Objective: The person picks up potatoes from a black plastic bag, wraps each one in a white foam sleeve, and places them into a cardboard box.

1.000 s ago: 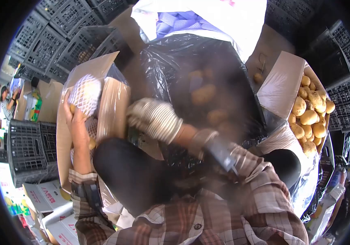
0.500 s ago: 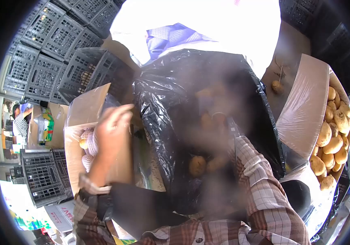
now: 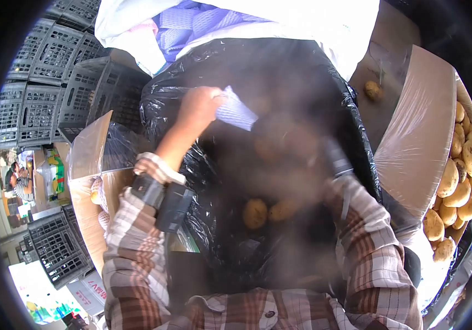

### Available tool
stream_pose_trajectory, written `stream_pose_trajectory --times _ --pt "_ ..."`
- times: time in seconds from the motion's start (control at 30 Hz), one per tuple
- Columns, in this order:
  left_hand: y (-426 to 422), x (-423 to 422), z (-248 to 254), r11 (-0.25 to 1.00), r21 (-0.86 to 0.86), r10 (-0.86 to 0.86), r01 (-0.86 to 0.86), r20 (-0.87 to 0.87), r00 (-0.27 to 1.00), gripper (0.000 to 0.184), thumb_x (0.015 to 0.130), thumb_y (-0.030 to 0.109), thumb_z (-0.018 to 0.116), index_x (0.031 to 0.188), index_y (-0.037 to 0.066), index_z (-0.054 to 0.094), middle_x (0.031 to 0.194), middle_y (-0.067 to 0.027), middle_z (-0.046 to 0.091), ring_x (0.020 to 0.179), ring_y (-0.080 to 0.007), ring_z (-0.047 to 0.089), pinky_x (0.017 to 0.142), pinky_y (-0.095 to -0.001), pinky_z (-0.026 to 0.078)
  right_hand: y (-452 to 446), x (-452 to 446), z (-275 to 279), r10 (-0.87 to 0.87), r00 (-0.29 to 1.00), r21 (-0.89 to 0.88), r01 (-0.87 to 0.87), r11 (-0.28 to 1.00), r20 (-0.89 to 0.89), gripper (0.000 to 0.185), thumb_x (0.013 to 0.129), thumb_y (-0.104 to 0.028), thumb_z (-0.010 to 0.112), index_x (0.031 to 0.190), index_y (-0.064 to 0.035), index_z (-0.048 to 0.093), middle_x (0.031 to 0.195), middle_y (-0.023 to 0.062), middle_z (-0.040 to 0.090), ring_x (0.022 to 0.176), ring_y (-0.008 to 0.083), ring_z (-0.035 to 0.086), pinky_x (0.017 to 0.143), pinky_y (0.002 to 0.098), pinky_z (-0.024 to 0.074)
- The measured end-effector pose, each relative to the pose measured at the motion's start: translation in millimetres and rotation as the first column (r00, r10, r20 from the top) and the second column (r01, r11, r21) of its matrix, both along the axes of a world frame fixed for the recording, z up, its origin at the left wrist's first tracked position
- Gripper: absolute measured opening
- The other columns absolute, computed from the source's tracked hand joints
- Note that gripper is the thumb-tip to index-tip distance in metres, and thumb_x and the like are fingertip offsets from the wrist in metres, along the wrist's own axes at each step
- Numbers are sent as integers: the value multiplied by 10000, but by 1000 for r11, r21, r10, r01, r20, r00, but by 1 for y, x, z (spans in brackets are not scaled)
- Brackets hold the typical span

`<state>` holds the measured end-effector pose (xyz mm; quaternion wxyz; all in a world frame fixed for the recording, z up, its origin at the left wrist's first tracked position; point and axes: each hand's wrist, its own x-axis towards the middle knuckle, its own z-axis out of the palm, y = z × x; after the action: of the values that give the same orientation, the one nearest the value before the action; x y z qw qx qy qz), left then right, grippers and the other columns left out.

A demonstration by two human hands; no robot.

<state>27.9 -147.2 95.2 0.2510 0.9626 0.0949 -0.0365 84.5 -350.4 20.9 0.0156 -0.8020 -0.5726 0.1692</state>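
Observation:
My left hand [image 3: 200, 107] is closed on one end of a pale foam net sleeve [image 3: 237, 114], above the left side of a black plastic bag [image 3: 164, 102]. The sleeve slants down to the right toward my right hand [image 3: 296, 151]. A smeared patch in the lens covers that hand, so its fingers and anything in them cannot be made out. Below the hands, a potato [image 3: 256, 213] rests on the black plastic with another potato [image 3: 281, 210] beside it. Beyond the bag, a white sack [image 3: 280, 25] holds many purple-tinted foam net sleeves [image 3: 206, 22].
At right stands a plastic-lined carton [image 3: 416, 121] by heaped potatoes [image 3: 457, 193]. A carton [image 3: 84, 195] at left holds net-wrapped produce [image 3: 102, 197]. Black crates [image 3: 43, 55] are stacked far left. One potato [image 3: 373, 91] lies behind the right carton. Another person [image 3: 22, 184] is in the background.
My left hand has moved right and up from the left carton to over the black bag, and now holds a foam net sleeve. The view has shifted slightly.

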Motion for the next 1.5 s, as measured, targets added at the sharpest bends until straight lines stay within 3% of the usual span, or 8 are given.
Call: stream_pose_trajectory --times 0.17,0.27,0.43,0.63,0.87,0.93,1.33,1.5 --pt "10 -34 16 842 525 -140 121 -3 990 189 806 235 555 805 63 635 770 -148 552 627 -302 594 585 -409 447 38 -39 -79 146 868 8 -170 985 474 329 837 -252 451 1116 -123 567 1017 104 601 1024 323 536 846 492 393" --pt "4 -47 25 840 543 -6 -17 42 999 151 790 238 577 832 95 602 807 -144 538 738 -334 581 608 -433 438 14 -21 6 -142 990 -161 144 976 26 359 781 -302 556 1081 -105 568 1010 121 600 1013 313 547 836 470 418" --pt "-3 -71 44 954 16 294 -300 158 943 95 821 114 544 793 66 467 760 -123 582 621 -250 616 629 -351 486 -5 -11 30 -631 667 -154 629 762 -396 556 621 -411 719 1014 -49 565 1043 154 595 962 272 576 845 385 443" --pt "-14 -96 44 404 -882 667 -242 103 738 72 818 40 558 863 40 502 837 -114 615 701 -183 629 624 -280 516 -18 -4 43 -188 -5 -58 960 275 -982 479 691 -339 685 1004 4 569 841 119 626 707 178 613 627 285 492" --pt "-66 -140 120 90 -987 677 -136 -39 735 269 862 148 522 1083 4 469 928 -154 616 751 -257 649 609 -297 531 -51 -20 69 -432 655 139 634 761 -620 449 711 -285 668 1085 -53 582 983 129 630 862 235 616 753 332 489" --pt "-85 -162 142 151 -986 607 -70 36 794 291 866 166 520 1105 8 467 952 -154 619 760 -248 652 627 -290 526 -63 -42 86 -406 912 -309 371 876 -57 459 731 -287 640 1131 -73 565 1100 124 597 1034 283 560 888 357 437" --pt "-79 -160 126 57 -986 590 -154 -91 802 233 889 159 504 1084 34 482 980 -134 615 809 -235 642 640 -284 528 -64 -56 -73 -45 983 -522 -54 852 -175 373 860 -245 438 1201 -117 513 1271 108 474 1165 306 455 942 387 406" --pt "-80 -154 110 87 -988 599 -126 -49 799 322 892 176 496 1160 4 441 1060 -156 587 886 -252 624 764 -323 498 -41 -59 30 -100 985 -465 23 885 -142 470 811 -286 540 1237 -104 463 1231 141 496 1108 290 504 919 384 425"
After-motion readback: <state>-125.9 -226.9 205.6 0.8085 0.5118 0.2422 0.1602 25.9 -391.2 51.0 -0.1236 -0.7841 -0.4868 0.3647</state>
